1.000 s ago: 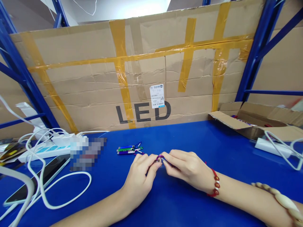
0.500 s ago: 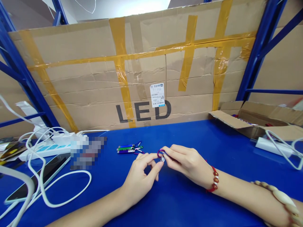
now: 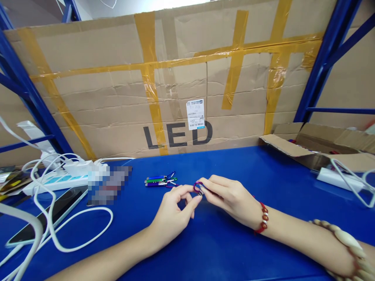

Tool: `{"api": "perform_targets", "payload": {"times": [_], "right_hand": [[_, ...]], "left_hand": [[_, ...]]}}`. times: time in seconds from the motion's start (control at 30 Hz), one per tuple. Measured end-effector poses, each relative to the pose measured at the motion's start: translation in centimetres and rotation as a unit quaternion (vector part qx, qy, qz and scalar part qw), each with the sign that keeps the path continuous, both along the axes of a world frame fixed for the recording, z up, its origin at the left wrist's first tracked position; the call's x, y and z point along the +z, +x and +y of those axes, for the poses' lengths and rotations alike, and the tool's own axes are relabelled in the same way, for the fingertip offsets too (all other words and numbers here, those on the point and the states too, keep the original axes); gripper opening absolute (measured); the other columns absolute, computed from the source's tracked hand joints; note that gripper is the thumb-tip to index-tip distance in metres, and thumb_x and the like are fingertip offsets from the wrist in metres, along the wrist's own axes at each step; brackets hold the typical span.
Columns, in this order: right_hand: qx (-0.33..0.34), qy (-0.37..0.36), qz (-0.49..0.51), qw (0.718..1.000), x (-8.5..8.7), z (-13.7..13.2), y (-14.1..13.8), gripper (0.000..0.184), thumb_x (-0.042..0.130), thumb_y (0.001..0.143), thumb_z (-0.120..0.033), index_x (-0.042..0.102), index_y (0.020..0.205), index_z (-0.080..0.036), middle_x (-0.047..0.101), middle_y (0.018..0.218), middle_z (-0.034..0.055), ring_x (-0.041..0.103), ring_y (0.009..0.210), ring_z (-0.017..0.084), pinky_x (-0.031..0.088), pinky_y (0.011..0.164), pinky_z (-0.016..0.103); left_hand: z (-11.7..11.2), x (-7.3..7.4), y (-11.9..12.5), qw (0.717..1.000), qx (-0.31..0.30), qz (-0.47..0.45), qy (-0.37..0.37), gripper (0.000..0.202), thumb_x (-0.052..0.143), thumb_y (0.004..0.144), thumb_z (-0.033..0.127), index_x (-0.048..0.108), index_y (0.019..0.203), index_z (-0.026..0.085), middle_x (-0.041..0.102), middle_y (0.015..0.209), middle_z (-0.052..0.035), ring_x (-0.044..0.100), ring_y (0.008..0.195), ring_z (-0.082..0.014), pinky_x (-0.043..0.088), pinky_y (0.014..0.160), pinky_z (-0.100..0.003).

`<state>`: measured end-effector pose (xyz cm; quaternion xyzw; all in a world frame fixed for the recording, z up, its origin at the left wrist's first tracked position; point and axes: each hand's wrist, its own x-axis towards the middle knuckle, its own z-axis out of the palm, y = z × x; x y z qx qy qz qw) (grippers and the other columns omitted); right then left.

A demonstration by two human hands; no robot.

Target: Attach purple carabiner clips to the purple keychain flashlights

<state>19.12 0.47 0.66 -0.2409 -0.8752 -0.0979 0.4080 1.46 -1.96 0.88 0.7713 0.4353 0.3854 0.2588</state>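
A purple carabiner clip (image 3: 197,183) with a small silver metal piece (image 3: 200,192) is held between my two hands above the blue table. My left hand (image 3: 172,210) is closed, with thumb and index finger pinching at the silver piece and the clip's left side. From the other side, the fingers of my right hand (image 3: 230,197) are closed on the clip, covering part of it. Just beyond the left hand lie slim metal tubes side by side: a blue one (image 3: 158,177), a green one (image 3: 154,180) and a dark purple-blue one (image 3: 156,184), with small carabiner clips at their right ends.
To the left are a phone (image 3: 49,214), a white power strip (image 3: 58,180) and looping white cables (image 3: 109,218). An open cardboard box (image 3: 299,150) sits at the back right, near a white adapter (image 3: 336,180). A large taped cardboard sheet (image 3: 117,105) stands behind the table (image 3: 222,246).
The silver piece has tilted slightly between my fingers. Both hands keep their pinch on the clip. The view has shifted a little.
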Motion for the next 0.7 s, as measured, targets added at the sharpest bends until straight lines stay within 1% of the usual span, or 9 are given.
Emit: {"api": "perform_targets", "payload": {"times": [0.1, 0.17, 0.27, 0.37, 0.47, 0.57, 0.7], "right_hand": [[0.019, -0.02, 0.005, 1.0, -0.02, 0.0, -0.02, 0.025, 0.04, 0.09, -0.022, 0.056, 0.103, -0.009, 0.058, 0.077, 0.0067, 0.054, 0.067, 0.012, 0.045, 0.059, 0.02], [0.034, -0.039, 0.009, 0.999, 0.01, 0.06, -0.07, 0.025, 0.041, 0.09, -0.023, 0.056, 0.104, -0.009, 0.057, 0.077, 0.0064, 0.053, 0.066, 0.011, 0.045, 0.06, 0.02], [0.053, -0.076, 0.026, 0.995, 0.12, 0.18, -0.18, 0.024, 0.04, 0.091, -0.022, 0.056, 0.105, -0.011, 0.055, 0.077, 0.0052, 0.051, 0.064, 0.01, 0.044, 0.059, 0.019], [0.064, -0.12, 0.045, 0.99, 0.24, 0.21, -0.28, 0.024, 0.04, 0.091, -0.024, 0.058, 0.103, -0.013, 0.053, 0.074, 0.0035, 0.05, 0.061, 0.008, 0.044, 0.057, 0.018], [0.077, -0.167, 0.058, 0.981, 0.34, 0.12, -0.29, 0.025, 0.04, 0.091, -0.025, 0.058, 0.104, -0.015, 0.052, 0.074, 0.0032, 0.05, 0.061, 0.008, 0.046, 0.054, 0.016], [0.09, -0.218, 0.076, 0.969, 0.42, -0.01, -0.28, 0.025, 0.04, 0.09, -0.024, 0.059, 0.104, -0.017, 0.048, 0.073, 0.0023, 0.05, 0.06, 0.007, 0.046, 0.048, 0.012], [0.099, -0.278, 0.1, 0.95, 0.44, -0.13, -0.37, 0.026, 0.041, 0.09, -0.025, 0.059, 0.106, -0.017, 0.044, 0.074, 0.0018, 0.048, 0.056, 0.006, 0.046, 0.039, 0.009]], "left_hand": [[0.0, 0.25, -0.08, 1.0, -0.015, -0.002, -0.014, 0.019, 0.047, 0.083, 0.029, 0.055, 0.075, 0.014, 0.049, 0.048, 0.003, 0.048, 0.053, -0.0114, 0.037, 0.057, -0.022], [0.08, 0.4, -0.14, 0.999, -0.036, -0.013, -0.035, 0.02, 0.046, 0.084, 0.029, 0.054, 0.073, 0.014, 0.049, 0.048, 0.0032, 0.046, 0.052, -0.0106, 0.036, 0.057, -0.022], [0.32, 0.47, -0.27, 0.993, -0.076, -0.044, -0.077, 0.02, 0.045, 0.085, 0.03, 0.055, 0.08, 0.013, 0.046, 0.048, 0.0045, 0.041, 0.049, -0.0094, 0.033, 0.056, -0.022], [0.55, 0.37, -0.4, 0.986, -0.107, -0.078, -0.104, 0.024, 0.044, 0.085, 0.032, 0.055, 0.089, 0.011, 0.045, 0.048, 0.0051, 0.038, 0.048, -0.0091, 0.031, 0.054, -0.022], [0.65, 0.26, -0.51, 0.978, -0.141, -0.104, -0.117, 0.024, 0.044, 0.086, 0.032, 0.054, 0.091, 0.01, 0.045, 0.048, 0.005, 0.038, 0.049, -0.0088, 0.031, 0.056, -0.022], [0.66, 0.17, -0.63, 0.966, -0.173, -0.143, -0.132, 0.022, 0.041, 0.088, 0.031, 0.05, 0.093, 0.012, 0.045, 0.05, 0.0053, 0.037, 0.049, -0.0084, 0.031, 0.057, -0.021], [0.68, 0.1, -0.72, 0.948, -0.202, -0.189, -0.156, 0.016, 0.039, 0.09, 0.029, 0.046, 0.09, 0.014, 0.046, 0.051, 0.0051, 0.039, 0.049, -0.0079, 0.032, 0.058, -0.021]]}}
